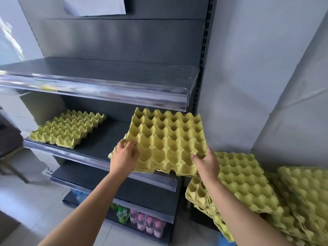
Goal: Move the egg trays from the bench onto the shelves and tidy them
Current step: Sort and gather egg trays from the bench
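- A tall dark gray rack (113,41) fills the middle, with a flat back panel.
- A white sheet of paper (95,5) hangs near the top of it.
- A black post with little slots (204,43) runs down the right side of the rack.
- The wall (248,68) on the right is pale gray and plain.
- The floor (35,192) has light tiles.
- A brown wooden leg (14,171) of some furniture stands at the far left.
- Bright light shines in at the upper left (10,38).
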Available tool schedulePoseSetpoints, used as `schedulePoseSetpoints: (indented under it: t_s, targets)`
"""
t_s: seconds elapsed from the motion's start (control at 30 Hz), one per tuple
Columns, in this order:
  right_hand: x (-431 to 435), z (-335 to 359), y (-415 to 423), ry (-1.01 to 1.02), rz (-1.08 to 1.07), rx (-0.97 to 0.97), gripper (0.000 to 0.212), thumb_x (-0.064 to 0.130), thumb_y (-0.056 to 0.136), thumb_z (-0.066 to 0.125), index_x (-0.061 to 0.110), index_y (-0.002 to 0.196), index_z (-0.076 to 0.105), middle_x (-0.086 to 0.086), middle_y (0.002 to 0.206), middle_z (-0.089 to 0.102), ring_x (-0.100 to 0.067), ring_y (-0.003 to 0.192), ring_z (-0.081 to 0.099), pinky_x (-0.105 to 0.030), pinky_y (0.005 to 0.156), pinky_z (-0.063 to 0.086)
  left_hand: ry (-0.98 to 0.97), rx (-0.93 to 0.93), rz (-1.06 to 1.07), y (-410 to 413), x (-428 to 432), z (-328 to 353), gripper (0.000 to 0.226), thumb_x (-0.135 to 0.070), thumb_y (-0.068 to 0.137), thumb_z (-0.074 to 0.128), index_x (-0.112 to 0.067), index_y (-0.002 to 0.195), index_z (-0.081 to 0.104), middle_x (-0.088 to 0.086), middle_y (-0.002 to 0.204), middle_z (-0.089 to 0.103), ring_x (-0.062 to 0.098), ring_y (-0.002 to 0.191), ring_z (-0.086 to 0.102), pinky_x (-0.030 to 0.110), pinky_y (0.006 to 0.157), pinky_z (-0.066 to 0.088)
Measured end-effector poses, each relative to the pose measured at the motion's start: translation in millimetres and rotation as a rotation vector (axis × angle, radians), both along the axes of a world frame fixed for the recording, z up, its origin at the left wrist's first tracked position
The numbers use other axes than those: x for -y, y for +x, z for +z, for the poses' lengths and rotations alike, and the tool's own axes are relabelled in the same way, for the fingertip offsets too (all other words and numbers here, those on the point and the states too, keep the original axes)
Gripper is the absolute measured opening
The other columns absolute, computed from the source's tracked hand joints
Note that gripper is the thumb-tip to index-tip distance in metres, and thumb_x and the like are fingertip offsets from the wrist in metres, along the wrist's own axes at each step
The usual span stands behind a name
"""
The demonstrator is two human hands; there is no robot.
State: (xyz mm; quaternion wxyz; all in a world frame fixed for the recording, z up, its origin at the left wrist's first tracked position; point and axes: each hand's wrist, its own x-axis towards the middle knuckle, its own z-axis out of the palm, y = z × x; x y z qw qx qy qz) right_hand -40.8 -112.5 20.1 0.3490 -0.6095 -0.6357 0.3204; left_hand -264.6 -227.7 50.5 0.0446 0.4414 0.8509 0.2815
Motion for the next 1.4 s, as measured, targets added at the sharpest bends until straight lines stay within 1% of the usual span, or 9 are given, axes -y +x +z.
schedulePoseSetpoints:
  t_s: [0.2,0.33,0.5,0.6,0.67,0.87,1.07,1.23,1.4]
  targets:
    - [-1.9,-4.2,-73.7,-0.012,-0.109,0.036,0.079,0.034,0.081,0.072,0.009,0.145,0.033,-0.013,0.14,0.047,-0.03,0.127,0.047,-0.041,0.099,0.044,-0.138,-0.436,-0.428,-71.0,-27.4,-10.2,0.055,-0.063,0.078,0.039,-0.03,0.118,0.057,0.003,0.125,0.055,0.031,0.118,0.05,0.052,0.094,0.039]
    - [-3.2,-7.2,-105.0,-0.037,-0.139,0.06,0.081,0.035,0.081,0.072,0.009,0.146,0.031,-0.013,0.141,0.047,-0.03,0.125,0.049,-0.043,0.099,0.045,-0.295,-0.599,-0.602,-91.5,-42.1,-20.5,0.066,-0.059,0.072,0.064,-0.035,0.132,0.048,0.006,0.14,0.041,0.031,0.129,0.04,0.053,0.103,0.029]
    - [-7.3,-8.7,-126.1,-0.063,-0.143,0.116,0.078,0.031,0.084,0.07,0.011,0.147,0.029,-0.011,0.14,0.048,-0.027,0.123,0.051,-0.031,0.091,0.045,-0.293,-0.578,-0.576,-114.5,-55.4,-31.5,0.061,-0.048,0.084,0.056,-0.034,0.139,0.035,0.004,0.152,0.017,0.025,0.139,0.02,0.042,0.107,0.024]
    - [-11.0,-17.4,-137.1,-0.044,-0.123,0.092,0.077,0.035,0.081,0.072,0.016,0.145,0.032,-0.012,0.127,0.058,-0.027,0.11,0.059,-0.033,0.089,0.051,-0.274,-0.488,-0.588,-125.0,-57.2,-36.2,0.057,-0.042,0.075,0.071,-0.029,0.127,0.054,0.011,0.146,0.033,0.029,0.132,0.037,0.045,0.098,0.036]
    - [-13.7,-24.4,-141.6,-0.04,-0.103,0.117,0.074,0.037,0.081,0.071,0.02,0.143,0.035,-0.012,0.116,0.061,-0.027,0.1,0.063,-0.04,0.085,0.054,-0.29,-0.461,-0.591,-128.5,-55.7,-39.7,0.057,-0.042,0.077,0.069,-0.028,0.129,0.051,0.011,0.147,0.03,0.029,0.133,0.035,0.045,0.099,0.034]
    - [-15.2,-39.7,-148.1,-0.171,0.043,0.397,0.054,0.047,0.094,0.044,0.025,0.143,0.036,-0.013,0.136,0.043,-0.033,0.119,0.049,-0.048,0.098,0.044,-0.469,-0.373,-0.563,-134.1,-56.1,-57.6,0.064,-0.05,0.087,0.055,-0.035,0.142,0.026,0.004,0.153,0.006,0.024,0.14,0.018,0.043,0.11,0.023]
    - [-15.6,-29.4,-134.3,-0.01,0.097,0.556,0.05,0.046,0.097,0.039,0.022,0.141,0.039,-0.012,0.139,0.04,-0.035,0.121,0.048,-0.044,0.096,0.047,-0.331,-0.406,-0.561,-120.0,-57.9,-47.0,0.061,-0.061,0.088,0.042,-0.037,0.142,0.027,-0.002,0.152,0.016,0.024,0.135,0.026,0.043,0.108,0.023]
    - [-14.3,-19.9,-110.4,0.174,0.156,0.647,0.042,0.038,0.097,0.042,0.019,0.134,0.049,-0.006,0.137,0.047,-0.027,0.118,0.052,-0.038,0.097,0.047,-0.158,-0.413,-0.636,-92.0,-76.8,-33.0,0.042,-0.046,0.094,0.042,-0.03,0.133,0.047,-0.006,0.141,0.043,0.019,0.129,0.038,0.04,0.103,0.028]
    - [-16.9,-13.1,-66.0,0.305,0.134,0.691,0.037,0.032,0.095,0.047,0.016,0.127,0.056,-0.004,0.126,0.057,-0.026,0.112,0.056,-0.039,0.092,0.049,-0.046,-0.414,-0.731,-48.3,-93.7,-22.6,0.034,-0.035,0.095,0.044,-0.026,0.127,0.053,-0.006,0.134,0.052,0.017,0.127,0.042,0.036,0.103,0.031]
